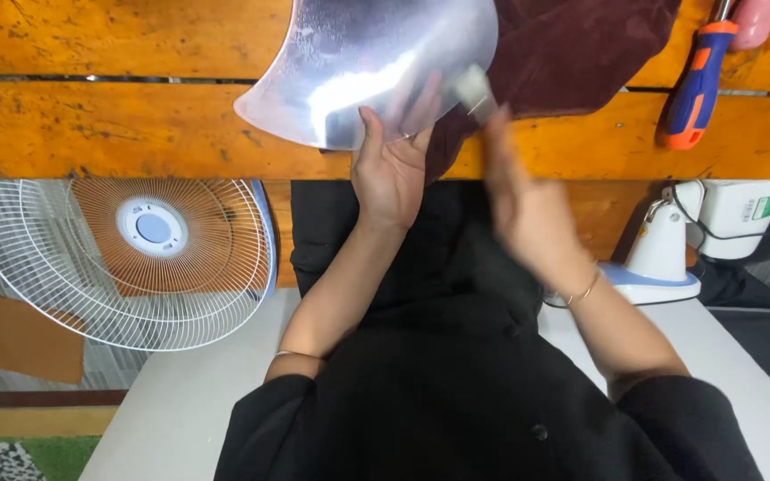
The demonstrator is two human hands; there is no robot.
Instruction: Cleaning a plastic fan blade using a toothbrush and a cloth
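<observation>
My left hand [391,169] holds a translucent plastic fan blade [367,62] from below, its fingers showing through the plastic, over the near edge of an orange wooden table [118,125]. My right hand [528,209], blurred by motion, grips a small grey piece [477,89] that touches the blade's right edge; what the piece is cannot be told. A dark maroon cloth [581,49] lies on the table behind the blade.
A screwdriver with a blue and orange handle [697,85] lies on the table at right. A white wire fan guard [126,254] leans at left. A white fan base and body [688,236] stands at right. My black clothing fills the bottom.
</observation>
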